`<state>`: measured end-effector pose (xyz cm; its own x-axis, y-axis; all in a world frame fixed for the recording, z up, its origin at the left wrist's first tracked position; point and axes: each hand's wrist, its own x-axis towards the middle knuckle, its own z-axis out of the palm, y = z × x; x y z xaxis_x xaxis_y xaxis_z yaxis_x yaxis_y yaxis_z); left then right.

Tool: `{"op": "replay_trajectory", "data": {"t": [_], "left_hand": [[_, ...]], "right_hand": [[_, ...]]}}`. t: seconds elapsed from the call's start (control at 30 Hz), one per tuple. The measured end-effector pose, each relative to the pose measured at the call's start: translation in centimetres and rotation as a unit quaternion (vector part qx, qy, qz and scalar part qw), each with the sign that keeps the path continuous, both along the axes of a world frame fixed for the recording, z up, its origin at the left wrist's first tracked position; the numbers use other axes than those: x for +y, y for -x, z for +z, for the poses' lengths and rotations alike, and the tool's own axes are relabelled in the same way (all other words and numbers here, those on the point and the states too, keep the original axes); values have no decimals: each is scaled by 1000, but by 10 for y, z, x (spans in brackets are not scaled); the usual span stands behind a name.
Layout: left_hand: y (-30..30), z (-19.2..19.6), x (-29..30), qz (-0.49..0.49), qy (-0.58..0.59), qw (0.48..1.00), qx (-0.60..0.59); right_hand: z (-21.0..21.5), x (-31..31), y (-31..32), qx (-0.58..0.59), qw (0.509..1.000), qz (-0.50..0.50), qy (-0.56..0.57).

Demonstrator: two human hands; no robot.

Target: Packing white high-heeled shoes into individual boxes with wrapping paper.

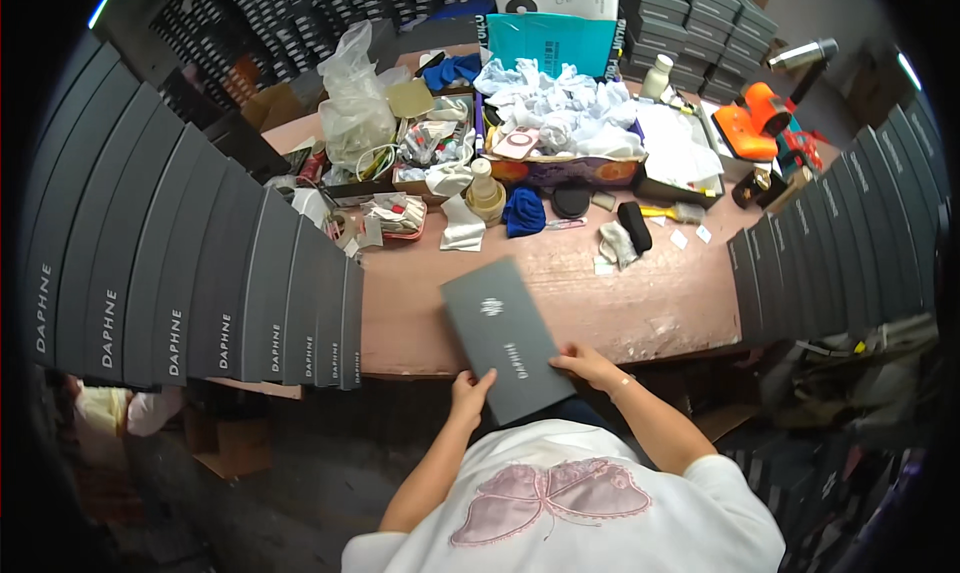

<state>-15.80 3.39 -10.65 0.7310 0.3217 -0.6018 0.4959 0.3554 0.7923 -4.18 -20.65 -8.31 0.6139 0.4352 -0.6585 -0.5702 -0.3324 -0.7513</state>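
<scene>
A flat dark grey box (505, 333) with a small pale emblem on its lid lies slanted over the near edge of the worn pinkish table (640, 303). My left hand (470, 391) grips its near left corner. My right hand (583, 363) holds its near right edge, fingers curled onto the lid. Both forearms rise from the lower edge, over a white shirt with a pink butterfly.
Tall stacks of like dark boxes stand at the left (190, 263) and at the right (830, 253). The far table holds crumpled white paper (560, 108), a clear plastic bag (355, 103), a teal bag (550, 43), a twine spool (485, 195), blue cloth (523, 213) and an orange tool (755, 118).
</scene>
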Motion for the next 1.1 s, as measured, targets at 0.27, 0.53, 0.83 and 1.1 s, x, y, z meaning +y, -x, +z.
{"op": "replay_trajectory", "data": {"t": [0.27,0.53,0.83,1.1], "left_hand": [[-90,45,-46,-56,236,970,-18],[-94,30,-58,-29,-14,994,-100],[-156,57,30,-192,-384,888,-165],[-281,-34,113,-358,-558,742,-101]], "right_hand": [[29,-90,-24,249,953,-119,-128],[47,-78,-40,235,948,-145,-158],[60,-51,-23,134,905,-310,-258],[49,-13,7,67,917,-365,-146]]}}
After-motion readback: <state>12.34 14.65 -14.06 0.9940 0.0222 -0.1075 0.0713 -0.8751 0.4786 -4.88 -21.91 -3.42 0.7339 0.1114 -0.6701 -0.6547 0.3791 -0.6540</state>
